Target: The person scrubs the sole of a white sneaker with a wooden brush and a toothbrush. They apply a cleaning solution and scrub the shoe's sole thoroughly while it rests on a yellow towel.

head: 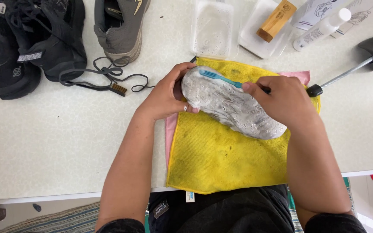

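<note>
Right grip (283, 99) pinches toothbrush (221, 78) — left (167, 92) clasps soapy shoe (232, 105), sole up, lying upper-left to lower-right.

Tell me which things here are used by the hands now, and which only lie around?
In use: left hand, right hand, soapy shoe, blue toothbrush, yellow cloth.

Lying about: black shoes, grey shoe, laces, white bottle, wooden brush.

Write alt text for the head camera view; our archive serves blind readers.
A person's left hand steadies a soapy upturned shoe on a yellow cloth while the right hand holds a blue toothbrush against its sole. Dark shoes, loose laces and plastic tubs lie on the white table.
</note>
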